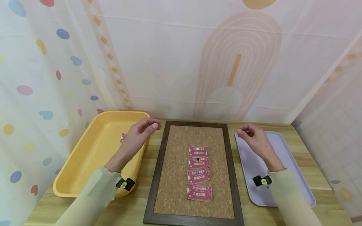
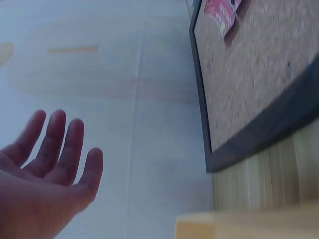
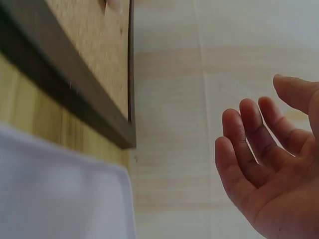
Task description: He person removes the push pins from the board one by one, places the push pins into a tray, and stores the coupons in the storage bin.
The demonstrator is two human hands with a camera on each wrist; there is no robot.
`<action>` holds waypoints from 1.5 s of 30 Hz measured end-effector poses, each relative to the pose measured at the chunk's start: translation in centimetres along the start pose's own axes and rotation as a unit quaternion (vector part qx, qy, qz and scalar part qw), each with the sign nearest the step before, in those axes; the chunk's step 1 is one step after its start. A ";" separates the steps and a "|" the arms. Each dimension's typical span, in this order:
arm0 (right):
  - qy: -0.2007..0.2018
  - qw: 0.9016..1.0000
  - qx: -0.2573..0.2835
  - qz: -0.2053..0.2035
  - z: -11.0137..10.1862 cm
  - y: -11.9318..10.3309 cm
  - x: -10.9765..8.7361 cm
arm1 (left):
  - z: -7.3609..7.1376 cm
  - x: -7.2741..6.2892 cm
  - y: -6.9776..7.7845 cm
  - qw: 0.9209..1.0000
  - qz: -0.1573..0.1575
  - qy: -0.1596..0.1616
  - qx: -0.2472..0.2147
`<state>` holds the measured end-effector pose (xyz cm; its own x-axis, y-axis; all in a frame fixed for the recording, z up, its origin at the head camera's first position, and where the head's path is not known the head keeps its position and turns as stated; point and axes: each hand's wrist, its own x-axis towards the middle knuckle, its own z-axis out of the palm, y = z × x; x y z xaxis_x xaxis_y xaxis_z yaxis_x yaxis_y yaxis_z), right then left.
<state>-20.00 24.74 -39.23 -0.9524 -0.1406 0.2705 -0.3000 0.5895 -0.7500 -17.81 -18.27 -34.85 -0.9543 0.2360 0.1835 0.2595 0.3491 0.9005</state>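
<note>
My left hand (image 1: pixel 135 138) hovers over the right side of the yellow tray (image 1: pixel 99 150), fingers loosely bent and holding nothing. A small red-and-white printed piece of paper (image 1: pixel 123 137) shows in that tray, partly hidden behind the hand. Above the lilac tray (image 1: pixel 278 141) my right hand (image 1: pixel 255 141) hangs with relaxed, curved fingers and an empty palm, as the right wrist view confirms. Between the hands lies a dark-framed cork board (image 1: pixel 175 138). Several pink coupons (image 1: pixel 199 196) run down its middle in a column, each with a coloured pushpin (image 1: pixel 197 172) near its top.
Everything stands on a wood-grain table (image 1: pixel 308 150). A patterned curtain (image 1: pixel 169 62) hangs right behind the table and along both sides. The yellow tray has a high wall left of the board; the lilac tray at right is shallow. Each wrist wears a small black camera (image 1: pixel 125 184).
</note>
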 end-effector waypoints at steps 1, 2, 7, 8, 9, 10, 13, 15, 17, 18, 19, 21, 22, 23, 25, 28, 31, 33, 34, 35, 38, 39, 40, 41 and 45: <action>0.002 1.000 0.005 -0.001 0.2 -0.2 -0.1 | 0.4 0.0 0.0 1.000 0.001 0.005 -0.005; 0.003 1.000 0.010 -0.003 0.4 -0.4 -0.1 | 0.8 0.0 0.1 1.000 0.004 0.010 -0.007; 0.011 1.000 0.027 -0.012 1.4 -1.4 -0.2 | 2.7 0.1 0.0 0.999 0.008 0.031 -0.009; 0.013 0.999 0.030 -0.014 1.6 -1.6 -0.3 | 3.1 0.1 0.0 0.999 0.008 0.032 -0.009; 0.015 0.999 0.033 -0.014 1.8 -1.7 -0.3 | 3.4 0.2 -0.1 0.999 0.005 0.032 -0.015; 0.016 0.999 0.034 -0.016 1.9 -1.8 -0.3 | 3.8 0.2 -0.1 0.999 0.002 0.031 -0.018; 0.019 0.999 0.036 -0.015 2.4 -2.0 -0.3 | 4.8 0.3 -0.2 0.999 -0.010 0.026 -0.026; 0.017 0.999 0.032 -0.013 2.7 -2.0 -0.2 | 5.5 0.4 -0.3 0.999 -0.017 0.022 -0.033; 0.012 0.999 0.033 -0.011 2.9 -2.1 -0.2 | 6.1 0.5 -0.5 0.999 -0.020 0.019 -0.036; 0.010 0.999 0.034 -0.010 3.0 -2.2 -0.2 | 6.4 0.6 -0.6 0.999 -0.020 0.018 -0.034; 0.007 0.999 0.036 -0.009 3.2 -2.3 -0.2 | 6.7 0.7 -0.7 0.999 -0.021 0.016 -0.035; 0.002 0.999 0.043 -0.009 3.4 -2.5 -0.1 | 7.2 1.0 -0.9 0.999 -0.026 0.015 -0.036; 0.000 0.999 0.046 -0.010 3.6 -2.6 -0.1 | 7.5 1.1 -1.1 0.999 -0.028 0.015 -0.035; -0.002 0.999 0.049 -0.009 3.8 -2.7 0.0 | 7.7 1.2 -1.2 0.999 -0.033 0.014 -0.033; -0.005 0.998 0.054 -0.012 4.2 -3.0 0.1 | 8.2 1.5 -1.6 0.998 -0.045 0.012 -0.035; -0.011 0.998 0.053 -0.014 4.7 -3.2 0.2 | 8.8 1.8 -1.9 0.997 -0.061 0.013 -0.039; -0.017 0.999 0.046 -0.019 5.3 -3.2 0.4 | 9.4 2.1 -2.3 0.997 -0.070 0.013 -0.043; -0.020 0.999 0.044 -0.022 5.7 -3.2 0.5 | 9.7 2.3 -2.6 0.997 -0.069 0.014 -0.042; -0.022 0.998 0.044 -0.025 5.8 -3.2 0.6 | 9.9 2.4 -2.8 0.997 -0.069 0.013 -0.039; -0.024 0.998 0.046 -0.028 6.0 -3.2 0.6 | 10.0 2.5 -3.0 0.997 -0.069 0.013 -0.036; -0.032 0.998 0.052 -0.034 6.4 -3.2 0.9 | 10.4 2.7 -3.4 0.997 -0.067 0.014 -0.024; -0.035 0.997 0.053 -0.035 6.6 -3.3 0.9 | 10.5 2.8 -3.5 0.997 -0.069 0.014 -0.018; -0.039 0.997 0.053 -0.036 6.7 -3.3 1.0 | 10.6 2.8 -3.6 0.997 -0.070 0.013 -0.013; -0.041 0.997 0.053 -0.038 6.9 -3.3 1.1 | 10.7 2.9 -3.7 0.997 -0.072 0.012 -0.010; -0.058 0.996 0.055 -0.044 7.5 -3.4 1.5 | 11.1 3.3 -4.1 0.997 -0.080 -0.002 -0.006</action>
<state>-20.79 16.58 -40.85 -0.9201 -0.2832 0.2706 -0.3805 0.4817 -0.7895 -20.39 -8.89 -42.33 -0.9826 0.1823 0.0364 0.1030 0.3713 0.9228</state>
